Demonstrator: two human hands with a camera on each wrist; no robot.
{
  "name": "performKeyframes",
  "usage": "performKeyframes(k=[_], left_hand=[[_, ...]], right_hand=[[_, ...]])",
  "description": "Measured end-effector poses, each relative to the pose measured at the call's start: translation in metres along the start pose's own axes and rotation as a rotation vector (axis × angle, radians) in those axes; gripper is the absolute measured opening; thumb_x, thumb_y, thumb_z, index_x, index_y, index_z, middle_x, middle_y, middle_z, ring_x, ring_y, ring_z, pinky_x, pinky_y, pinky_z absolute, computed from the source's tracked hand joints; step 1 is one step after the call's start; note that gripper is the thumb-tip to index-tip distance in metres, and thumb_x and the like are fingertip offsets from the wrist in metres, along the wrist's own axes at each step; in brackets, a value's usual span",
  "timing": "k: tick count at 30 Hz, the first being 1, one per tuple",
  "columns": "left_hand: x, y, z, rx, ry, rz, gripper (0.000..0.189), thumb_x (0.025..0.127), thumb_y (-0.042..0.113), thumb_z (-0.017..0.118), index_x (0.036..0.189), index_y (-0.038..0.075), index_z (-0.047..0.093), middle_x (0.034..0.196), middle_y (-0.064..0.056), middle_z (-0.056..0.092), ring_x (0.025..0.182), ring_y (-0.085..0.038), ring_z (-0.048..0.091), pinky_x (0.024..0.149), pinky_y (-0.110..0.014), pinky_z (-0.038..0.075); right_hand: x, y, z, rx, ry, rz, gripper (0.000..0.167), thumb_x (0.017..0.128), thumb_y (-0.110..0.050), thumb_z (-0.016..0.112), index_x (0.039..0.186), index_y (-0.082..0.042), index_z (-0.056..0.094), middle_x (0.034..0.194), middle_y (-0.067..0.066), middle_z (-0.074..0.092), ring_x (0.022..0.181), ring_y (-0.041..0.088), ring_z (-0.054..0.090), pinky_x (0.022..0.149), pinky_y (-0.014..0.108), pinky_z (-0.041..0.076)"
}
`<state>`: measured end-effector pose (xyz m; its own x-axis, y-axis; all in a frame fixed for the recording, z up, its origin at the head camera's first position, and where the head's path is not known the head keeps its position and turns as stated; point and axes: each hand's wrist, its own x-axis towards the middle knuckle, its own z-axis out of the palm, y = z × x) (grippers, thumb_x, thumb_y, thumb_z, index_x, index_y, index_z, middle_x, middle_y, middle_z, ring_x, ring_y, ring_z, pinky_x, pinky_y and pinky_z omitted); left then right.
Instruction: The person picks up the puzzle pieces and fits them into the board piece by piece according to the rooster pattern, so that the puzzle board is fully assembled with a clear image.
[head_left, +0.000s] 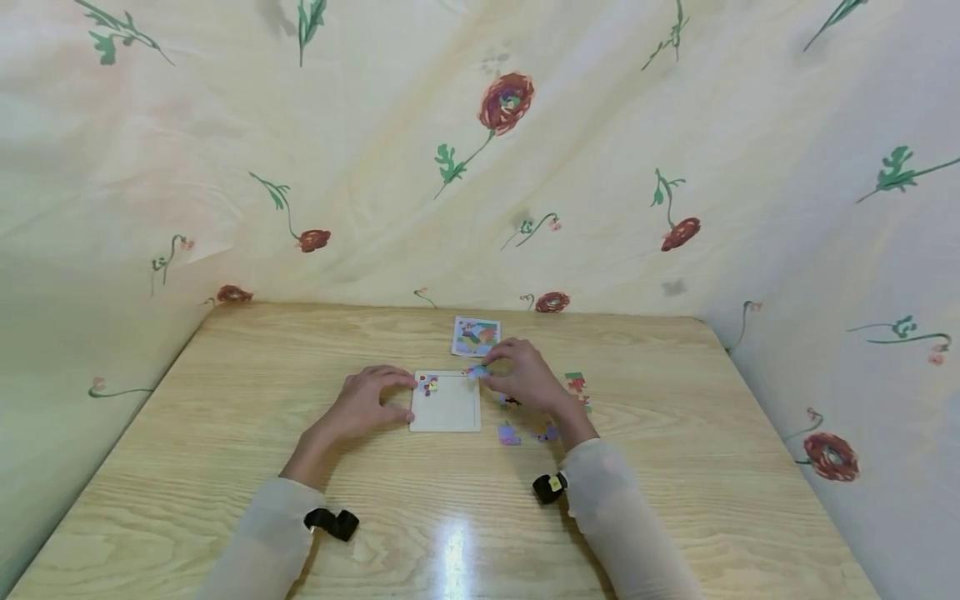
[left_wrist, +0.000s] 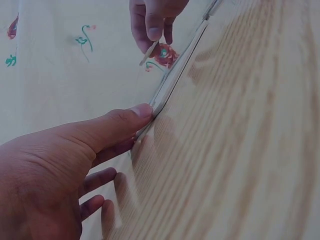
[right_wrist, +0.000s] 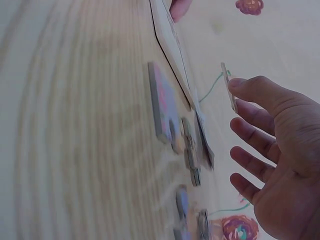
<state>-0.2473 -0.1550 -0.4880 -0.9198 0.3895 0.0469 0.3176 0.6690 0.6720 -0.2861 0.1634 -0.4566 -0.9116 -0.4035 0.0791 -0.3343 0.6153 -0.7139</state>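
A pale square puzzle tray (head_left: 448,417) lies on the table, with a puzzle piece (head_left: 429,385) in its far left corner. My left hand (head_left: 369,400) rests thumb and fingertips against the tray's left edge, thumb apart from the index finger. In the left wrist view the thumb (left_wrist: 135,112) touches the rim. My right hand (head_left: 525,375) pinches a puzzle piece (head_left: 476,372) between thumb and fingers, over the tray's far right corner. That thin piece (right_wrist: 228,89) appears edge-on in the right wrist view, raised above the table, while the other fingers spread loosely.
Several loose puzzle pieces lie right of the tray, among them a purple one (head_left: 509,434) and a red-green one (head_left: 575,382); the right forearm partly covers the group. Behind the tray lies a picture card (head_left: 463,342). A flowered cloth (head_left: 375,167) hangs around the wooden table (head_left: 420,500).
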Motion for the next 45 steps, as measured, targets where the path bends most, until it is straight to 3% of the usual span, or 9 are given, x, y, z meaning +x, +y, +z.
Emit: performKeyframes(k=[9,17,24,45], left_hand=[[0.000,-0.003,0.001,-0.001,0.004,0.008,0.050,0.086,0.038,0.083,0.132,0.024,0.070,0.147,0.000,0.060,0.146,-0.034,0.043,0.116,-0.066,0.024],[0.001,-0.001,0.000,-0.003,0.008,0.015,0.050,0.086,0.038,0.084,0.132,0.022,0.070,0.148,-0.002,0.060,0.145,-0.035,0.044,0.116,-0.065,0.025],[0.000,0.000,0.000,0.001,0.007,0.009,0.050,0.086,0.038,0.084,0.131,0.022,0.070,0.147,-0.002,0.061,0.145,-0.034,0.044,0.117,-0.065,0.025],[0.001,-0.003,0.000,0.025,0.009,0.015,0.050,0.086,0.040,0.084,0.131,0.024,0.070,0.146,0.000,0.061,0.144,-0.033,0.045,0.116,-0.065,0.027]], right_hand=[[0.015,-0.006,0.021,-0.035,0.000,-0.060,0.021,0.088,-0.018,0.082,0.108,-0.011,0.078,0.123,0.008,0.072,0.131,0.036,0.054,0.115,0.057,0.043],[0.020,-0.015,0.034,-0.008,-0.025,-0.025,0.021,0.088,-0.018,0.082,0.107,-0.011,0.077,0.126,0.008,0.069,0.128,0.030,0.058,0.110,0.049,0.047],[0.023,-0.019,0.041,-0.014,-0.042,-0.030,0.021,0.088,-0.018,0.082,0.107,-0.011,0.076,0.125,0.008,0.069,0.115,0.025,0.061,0.101,0.044,0.051],[0.026,-0.014,0.049,-0.037,-0.048,-0.021,0.022,0.088,-0.016,0.083,0.107,-0.008,0.077,0.114,0.006,0.071,0.115,0.025,0.064,0.107,0.043,0.051]])
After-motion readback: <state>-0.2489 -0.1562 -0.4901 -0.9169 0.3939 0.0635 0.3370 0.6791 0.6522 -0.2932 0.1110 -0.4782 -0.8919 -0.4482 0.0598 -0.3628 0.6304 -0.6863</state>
